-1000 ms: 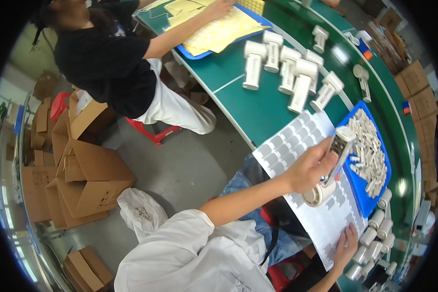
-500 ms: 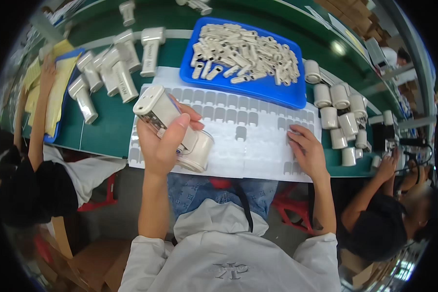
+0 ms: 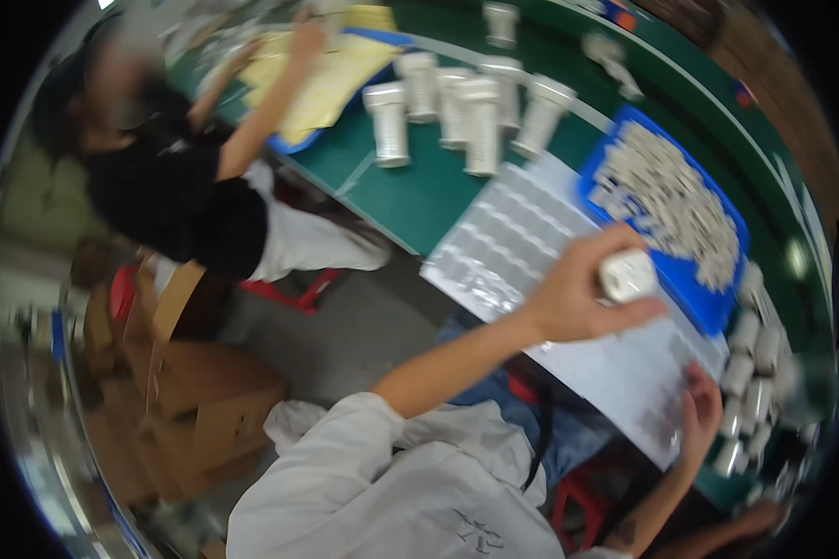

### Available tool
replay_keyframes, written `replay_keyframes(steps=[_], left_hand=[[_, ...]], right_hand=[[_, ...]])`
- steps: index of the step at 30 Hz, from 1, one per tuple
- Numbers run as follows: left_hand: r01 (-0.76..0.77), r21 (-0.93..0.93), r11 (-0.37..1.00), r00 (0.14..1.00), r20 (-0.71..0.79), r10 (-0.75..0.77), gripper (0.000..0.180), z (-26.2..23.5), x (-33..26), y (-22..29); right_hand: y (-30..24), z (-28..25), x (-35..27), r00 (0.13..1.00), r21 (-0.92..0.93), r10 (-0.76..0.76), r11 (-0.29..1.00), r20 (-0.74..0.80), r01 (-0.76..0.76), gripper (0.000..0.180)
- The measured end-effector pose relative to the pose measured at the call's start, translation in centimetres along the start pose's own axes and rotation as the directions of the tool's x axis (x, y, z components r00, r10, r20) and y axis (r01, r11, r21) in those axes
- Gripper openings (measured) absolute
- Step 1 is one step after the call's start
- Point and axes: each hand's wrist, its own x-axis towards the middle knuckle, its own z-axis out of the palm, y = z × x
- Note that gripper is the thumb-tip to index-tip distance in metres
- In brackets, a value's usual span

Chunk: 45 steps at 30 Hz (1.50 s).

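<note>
Across the green table point(image 3: 391, 205), a sheet point(image 3: 615, 373) lines the near edge; above it, the left hand point(image 3: 573, 289) grips a white device point(image 3: 628, 275) near the blue tray point(image 3: 688, 289). Right hand point(image 3: 702, 410), fingers curled, at the sheet's right end: can't tell if it's gripping.

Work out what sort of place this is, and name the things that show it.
Probably a factory assembly workshop: a green workbench bears many similar white devices, a blue tray is heaped with small pale parts, and cardboard boxes are piled nearby.
</note>
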Motion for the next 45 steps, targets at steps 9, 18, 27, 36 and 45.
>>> replay_keyframes(steps=[9, 18, 27, 36, 45], left_hand=[[-0.002, 0.062, 0.998, 0.99, 0.138, -0.007, 0.037, 0.1, -0.2, 1.3], [-0.111, 0.11, 0.988, 0.93, 0.362, 0.064, 0.033, 1.7, 0.3, 0.2], [-0.131, 0.179, 0.975, 0.935, 0.349, 0.062, 0.034, 2.5, -0.9, -1.9], [-0.128, 0.18, 0.975, 0.938, 0.341, 0.06, 0.034, 2.3, -0.8, -2.0], [-0.139, 0.167, 0.976, 0.943, 0.323, 0.079, 0.033, 2.6, -1.0, -2.3]], right_hand=[[-5.9, 2.7, 1.2, 0.968, 0.074, -0.224, 0.97, -0.109, 0.233, 0.018], [-14.7, 8.9, 3.3, 0.926, 0.341, -0.316, 0.864, -0.205, 0.37, 0.043], [-14.8, 12.5, 4.5, 0.957, 0.375, -0.251, 0.881, -0.145, 0.288, 0.041], [-14.4, 12.7, 4.7, 0.951, 0.323, -0.294, 0.894, -0.099, 0.31, 0.044], [-14.5, 12.8, 4.5, 0.949, 0.283, -0.294, 0.906, -0.109, 0.314, 0.045]])
